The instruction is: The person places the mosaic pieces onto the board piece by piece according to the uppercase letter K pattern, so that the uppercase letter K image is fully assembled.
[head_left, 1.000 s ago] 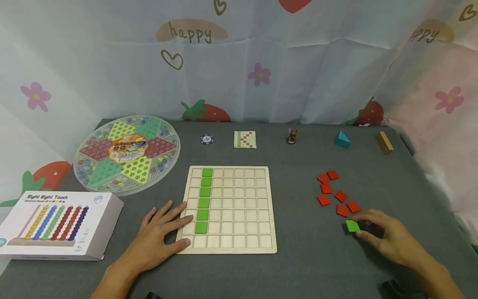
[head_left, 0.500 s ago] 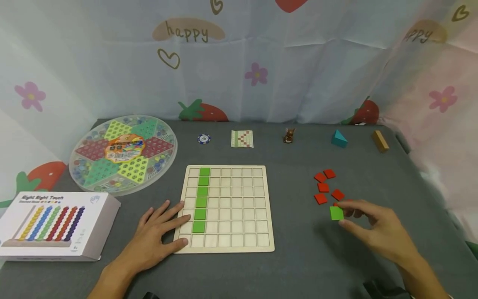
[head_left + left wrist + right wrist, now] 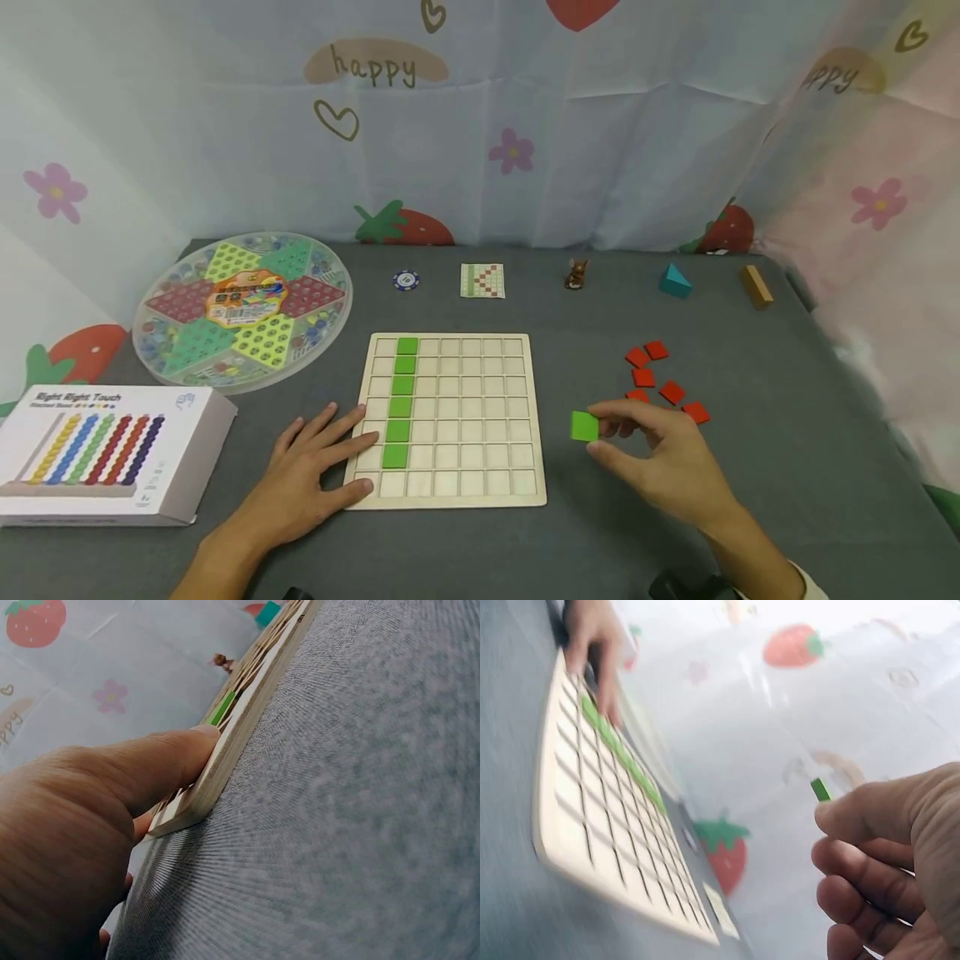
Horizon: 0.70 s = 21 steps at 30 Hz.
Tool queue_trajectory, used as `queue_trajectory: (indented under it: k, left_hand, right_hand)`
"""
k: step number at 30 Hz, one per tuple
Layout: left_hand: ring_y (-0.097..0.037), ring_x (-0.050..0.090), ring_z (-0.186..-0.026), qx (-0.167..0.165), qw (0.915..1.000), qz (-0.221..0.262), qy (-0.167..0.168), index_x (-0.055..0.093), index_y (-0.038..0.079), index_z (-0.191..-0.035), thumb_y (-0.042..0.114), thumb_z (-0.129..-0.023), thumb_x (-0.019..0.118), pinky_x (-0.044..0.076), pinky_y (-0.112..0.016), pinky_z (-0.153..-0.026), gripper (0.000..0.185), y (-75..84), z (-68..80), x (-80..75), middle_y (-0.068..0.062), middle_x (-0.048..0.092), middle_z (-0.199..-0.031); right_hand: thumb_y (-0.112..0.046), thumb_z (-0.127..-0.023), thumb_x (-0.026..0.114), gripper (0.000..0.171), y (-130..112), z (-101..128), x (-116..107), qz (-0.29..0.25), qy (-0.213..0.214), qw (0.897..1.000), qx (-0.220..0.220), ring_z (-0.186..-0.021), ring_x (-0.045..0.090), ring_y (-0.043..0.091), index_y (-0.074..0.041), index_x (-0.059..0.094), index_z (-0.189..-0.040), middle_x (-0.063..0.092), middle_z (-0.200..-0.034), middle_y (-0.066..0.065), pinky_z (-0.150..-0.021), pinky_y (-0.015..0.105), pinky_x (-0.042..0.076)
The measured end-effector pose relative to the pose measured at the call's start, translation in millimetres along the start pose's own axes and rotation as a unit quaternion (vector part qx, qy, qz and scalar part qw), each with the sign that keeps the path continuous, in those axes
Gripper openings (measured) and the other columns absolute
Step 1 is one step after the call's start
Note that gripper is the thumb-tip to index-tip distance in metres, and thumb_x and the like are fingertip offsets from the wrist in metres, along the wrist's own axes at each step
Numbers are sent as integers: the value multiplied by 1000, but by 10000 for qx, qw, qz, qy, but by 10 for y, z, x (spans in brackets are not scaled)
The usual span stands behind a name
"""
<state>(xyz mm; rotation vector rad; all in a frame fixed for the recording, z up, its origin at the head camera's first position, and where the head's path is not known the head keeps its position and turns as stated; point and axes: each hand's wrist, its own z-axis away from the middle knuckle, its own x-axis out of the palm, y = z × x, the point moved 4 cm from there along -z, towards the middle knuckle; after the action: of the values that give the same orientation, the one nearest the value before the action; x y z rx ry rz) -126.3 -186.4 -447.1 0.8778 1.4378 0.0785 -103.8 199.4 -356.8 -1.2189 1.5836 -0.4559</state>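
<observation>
Beside the board (image 3: 537,433) on the table (image 3: 450,550), the right grip (image 3: 663,457) pinches a green tile (image 3: 584,426) — the left grip (image 3: 309,475), fingers spread, rests on the board's edge.

Left hand (image 3: 304,473) lies spread, perhaps pressing down; right hand (image 3: 666,460) pinches

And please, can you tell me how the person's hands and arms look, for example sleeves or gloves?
Both the left hand and right hand are bare: no gloves, rings or markings show. A pale cuff shows on the right arm, at the picture's bottom edge; no sleeve is visible on the left. Beside each forearm is a black piece, mostly cut off.
</observation>
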Motion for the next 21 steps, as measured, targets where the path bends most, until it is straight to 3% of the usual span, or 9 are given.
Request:
queue_trajectory:
  k: [7, 21]
  left_hand:
    - [-37, 22, -140, 88, 9999, 35, 62, 59, 20, -136, 45, -87, 69, 9, -62, -105, 55, 1, 14, -9, -4, 37, -151]
    - [-38, 23, -139, 95, 9999, -31, 96, 61, 19, -135, 45, -87, 70, 9, -62, -104, 55, 22, 5, -25, -5, 38, -151]
  right_hand:
    - [0, -78, 80, 34, -122, -130, 426, -145, -327, 9992, -155, -80, 58, 17, -10, 71, -109, 64, -90, -6, -71, 30, 50]
    - [-1, -76, 81, 30, -175, -290, 1052, -377, -574, 9966, -445, -77, 62, 19, -8, 72, -104, 65, -85, -6, -67, 35, 52]
